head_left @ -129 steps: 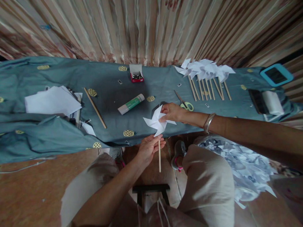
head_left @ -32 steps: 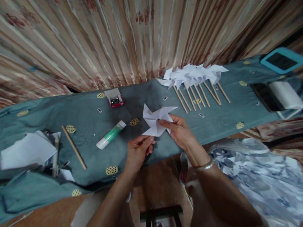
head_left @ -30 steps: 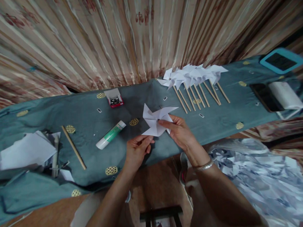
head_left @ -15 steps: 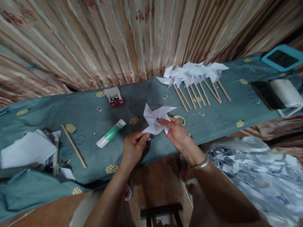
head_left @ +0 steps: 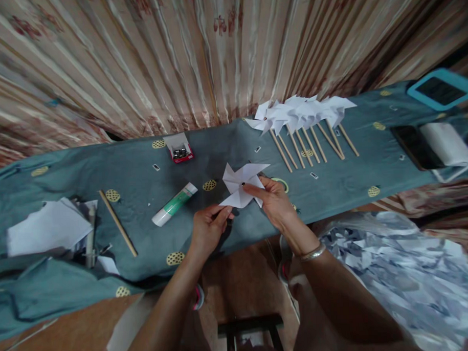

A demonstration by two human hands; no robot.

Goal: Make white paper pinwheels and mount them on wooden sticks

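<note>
A white paper pinwheel [head_left: 239, 195] is held between my two hands above the front of the table. My left hand [head_left: 211, 227] pinches the tip of its lower-left blade between thumb and fingers. With the thumb at the dark pin in the centre, my right hand [head_left: 275, 202] grips the pinwheel from the right; its other fingers are partly hidden behind the paper. Green-handled scissors [head_left: 282, 184] lie partly covered just beyond my right hand. Left of my hands are a glue stick [head_left: 174, 204] and a red box of metal pins [head_left: 180, 153].
Several finished pinwheels [head_left: 304, 114] on wooden sticks lie at the back. A loose stick [head_left: 118, 223] and stacked paper pieces [head_left: 47, 228] are at left. A phone [head_left: 415, 147] and a blue-framed tablet [head_left: 442, 89] lie at right. A bag of paper scraps [head_left: 406, 277] stands below the table's edge.
The view has shifted slightly, so the table things appear a little further right. Both hands keep the same hold on the pinwheel, which is tilted very slightly differently.
</note>
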